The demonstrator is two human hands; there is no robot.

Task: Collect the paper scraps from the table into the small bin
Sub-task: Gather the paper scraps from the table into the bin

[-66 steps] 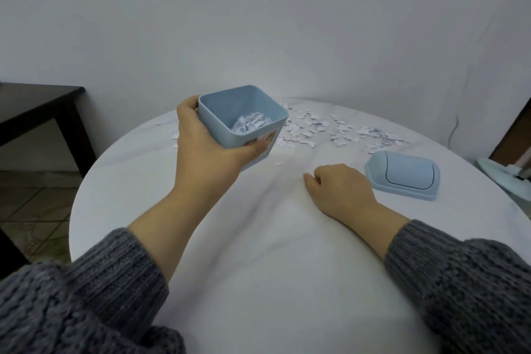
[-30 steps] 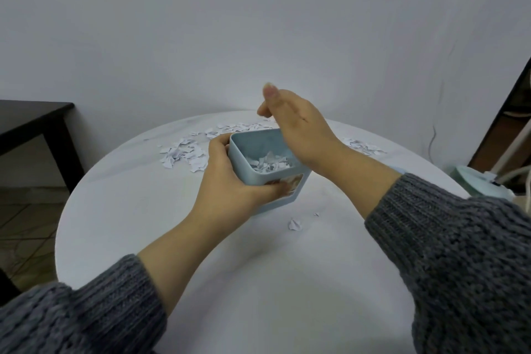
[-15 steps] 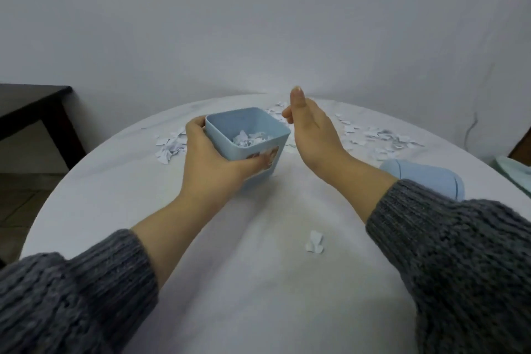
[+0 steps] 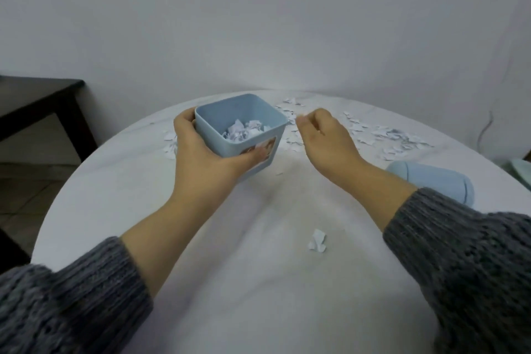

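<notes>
My left hand (image 4: 201, 152) grips the small light-blue bin (image 4: 244, 112) by its near left corner, at the far middle of the round white table (image 4: 258, 282). White paper scraps lie inside the bin (image 4: 244, 131). My right hand (image 4: 324, 141) hovers just right of the bin with its fingers curled loosely; nothing shows in it. More paper scraps (image 4: 382, 138) are strewn across the far right of the table, a few (image 4: 169, 144) lie left of the bin, and one scrap (image 4: 317, 241) lies alone near me.
The bin's light-blue lid (image 4: 436, 181) lies on the table at the right, partly behind my right forearm. A dark wooden side table (image 4: 40, 100) stands off to the left. A white wall rises just behind the table.
My right hand, upright beside the bin half a second ago, has dropped and curled its fingers toward the scraps right of the bin. My left hand still holds the bin in place.
</notes>
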